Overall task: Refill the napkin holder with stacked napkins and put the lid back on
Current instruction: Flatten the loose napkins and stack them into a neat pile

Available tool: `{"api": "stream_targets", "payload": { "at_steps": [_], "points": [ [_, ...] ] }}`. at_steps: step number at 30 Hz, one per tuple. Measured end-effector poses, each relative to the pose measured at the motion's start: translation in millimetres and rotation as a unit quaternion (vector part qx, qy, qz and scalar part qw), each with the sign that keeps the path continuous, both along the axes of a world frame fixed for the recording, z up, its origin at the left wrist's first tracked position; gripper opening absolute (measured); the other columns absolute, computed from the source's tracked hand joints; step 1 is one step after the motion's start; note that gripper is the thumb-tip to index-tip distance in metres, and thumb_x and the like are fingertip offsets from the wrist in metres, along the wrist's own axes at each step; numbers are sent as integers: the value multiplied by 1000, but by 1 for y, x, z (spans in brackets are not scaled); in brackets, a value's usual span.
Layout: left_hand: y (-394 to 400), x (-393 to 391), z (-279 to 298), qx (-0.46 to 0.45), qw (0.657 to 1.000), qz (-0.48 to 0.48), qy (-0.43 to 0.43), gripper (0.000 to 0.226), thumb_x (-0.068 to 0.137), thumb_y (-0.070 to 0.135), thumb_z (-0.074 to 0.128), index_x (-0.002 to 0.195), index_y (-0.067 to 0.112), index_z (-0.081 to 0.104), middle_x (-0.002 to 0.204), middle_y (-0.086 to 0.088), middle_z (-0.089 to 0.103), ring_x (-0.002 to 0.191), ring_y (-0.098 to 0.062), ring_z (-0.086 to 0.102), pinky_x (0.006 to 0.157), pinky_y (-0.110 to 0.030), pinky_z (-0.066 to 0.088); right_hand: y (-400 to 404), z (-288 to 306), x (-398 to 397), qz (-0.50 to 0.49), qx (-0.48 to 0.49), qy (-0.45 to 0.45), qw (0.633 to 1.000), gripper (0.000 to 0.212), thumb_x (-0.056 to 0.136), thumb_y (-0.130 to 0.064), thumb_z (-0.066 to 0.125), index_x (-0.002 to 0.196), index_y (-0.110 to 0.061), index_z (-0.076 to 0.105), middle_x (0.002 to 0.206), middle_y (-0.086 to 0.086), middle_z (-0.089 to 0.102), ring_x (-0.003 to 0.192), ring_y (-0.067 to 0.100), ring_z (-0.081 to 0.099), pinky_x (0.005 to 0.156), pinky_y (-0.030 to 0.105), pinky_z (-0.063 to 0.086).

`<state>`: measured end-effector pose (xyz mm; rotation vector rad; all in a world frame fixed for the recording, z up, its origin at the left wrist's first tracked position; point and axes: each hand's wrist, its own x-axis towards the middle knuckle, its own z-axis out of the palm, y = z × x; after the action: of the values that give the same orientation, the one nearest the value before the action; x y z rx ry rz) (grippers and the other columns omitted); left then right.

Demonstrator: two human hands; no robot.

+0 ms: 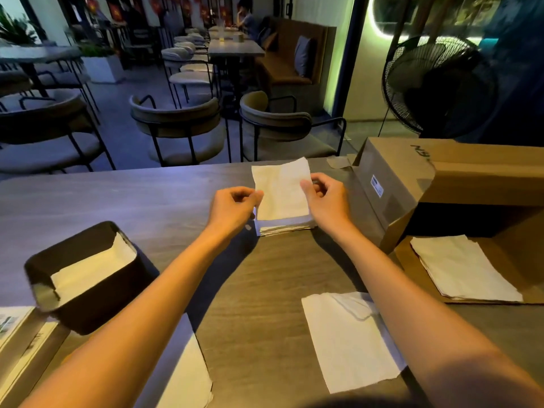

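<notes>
A single white napkin (281, 191) is held up between my two hands over a small stack of napkins (284, 226) lying mid-table. My left hand (232, 209) pinches the napkin's left edge, and my right hand (326, 198) pinches its right edge. The dark napkin holder (88, 293) stands open at the near left with white napkins (91, 270) inside; no lid is on it. Loose napkins lie near me: one (344, 340) under my right forearm, another (188, 375) under my left forearm.
A large cardboard box (412, 178) lies open on its side at the right, with a napkin pile (462, 267) on its flap. Printed cards (17, 334) sit at the near left edge. Chairs and a standing fan (438, 86) are beyond the table's far edge.
</notes>
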<state>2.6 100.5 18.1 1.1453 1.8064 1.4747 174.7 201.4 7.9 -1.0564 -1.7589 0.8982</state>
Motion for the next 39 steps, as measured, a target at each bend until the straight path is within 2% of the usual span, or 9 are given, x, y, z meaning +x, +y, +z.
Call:
{"api": "stream_targets", "payload": {
  "at_steps": [3, 6, 11, 20, 24, 27, 29, 33, 39],
  "points": [
    [12, -7, -18, -30, 999, 11, -3, 11, 91, 28, 70, 80, 30, 69, 83, 3, 70, 82, -15, 66, 75, -30, 56, 14, -12, -7, -27, -10, -9, 1000, 10, 100, -32, 62, 110, -34, 63, 82, -6, 67, 95, 23, 64, 94, 56, 53],
    [18, -9, -31, -36, 999, 33, 14, 5, 89, 28, 73, 85, 30, 70, 87, 2, 72, 81, -11, 65, 78, -28, 53, 21, -23, -11, -34, -20, -12, 999, 15, 97, -34, 65, 105, -44, 58, 79, -4, 68, 101, 29, 64, 93, 58, 53],
    [20, -12, -39, -37, 995, 26, 88, 37, 90, 30, 71, 124, 18, 63, 76, 6, 71, 81, -7, 68, 80, -29, 55, 21, -30, -12, -32, -23, -26, 999, 16, 98, -29, 66, 112, -35, 61, 78, -3, 66, 86, 18, 65, 86, 53, 58],
    [17, -12, -40, -29, 993, 14, 112, 49, 91, 30, 69, 136, 17, 55, 88, 4, 72, 83, -4, 65, 70, -17, 49, 18, -31, -7, -47, -11, -39, 998, 21, 98, -25, 68, 118, -24, 66, 73, -5, 63, 71, 8, 61, 77, 40, 59],
    [14, -9, -39, -32, 988, 17, 148, 53, 91, 32, 69, 139, 17, 52, 81, 8, 69, 79, -1, 62, 76, -20, 50, 17, -31, -7, -40, -15, -58, 997, 24, 98, -24, 67, 122, -22, 64, 76, -4, 62, 73, 9, 61, 74, 34, 57],
    [12, -7, -36, -33, 989, 22, 145, 56, 88, 38, 71, 138, 19, 53, 75, 7, 68, 76, 0, 61, 68, -16, 44, 15, -29, -6, -52, -2, -86, 995, 29, 98, -25, 67, 126, -19, 62, 80, -4, 61, 75, 8, 60, 70, 23, 50],
    [9, -6, -33, -31, 988, 28, 150, 51, 87, 39, 72, 133, 21, 56, 74, 5, 67, 74, -1, 61, 66, -14, 41, 13, -26, -5, -62, 20, -110, 992, 33, 98, -28, 67, 129, -19, 60, 92, -2, 60, 85, 12, 60, 76, 26, 52],
    [-7, -1, -26, -3, 984, 23, 175, 23, 86, 36, 74, 101, 20, 66, 69, -1, 61, 68, -8, 59, 65, -23, 46, -4, -18, 0, -62, 74, -134, 986, 37, 98, -29, 66, 133, -18, 57, 104, 0, 53, 97, 17, 57, 80, 32, 53],
    [-48, 29, -13, -63, 971, -122, 197, 20, 87, 40, 72, 84, 21, 67, 75, -3, 71, 70, -17, 67, 64, -28, 57, -42, 1, 15, -6, 100, -154, 983, 27, 99, -28, 66, 125, -20, 62, 99, 0, 59, 85, 12, 58, 67, 20, 47]
  ]
}}
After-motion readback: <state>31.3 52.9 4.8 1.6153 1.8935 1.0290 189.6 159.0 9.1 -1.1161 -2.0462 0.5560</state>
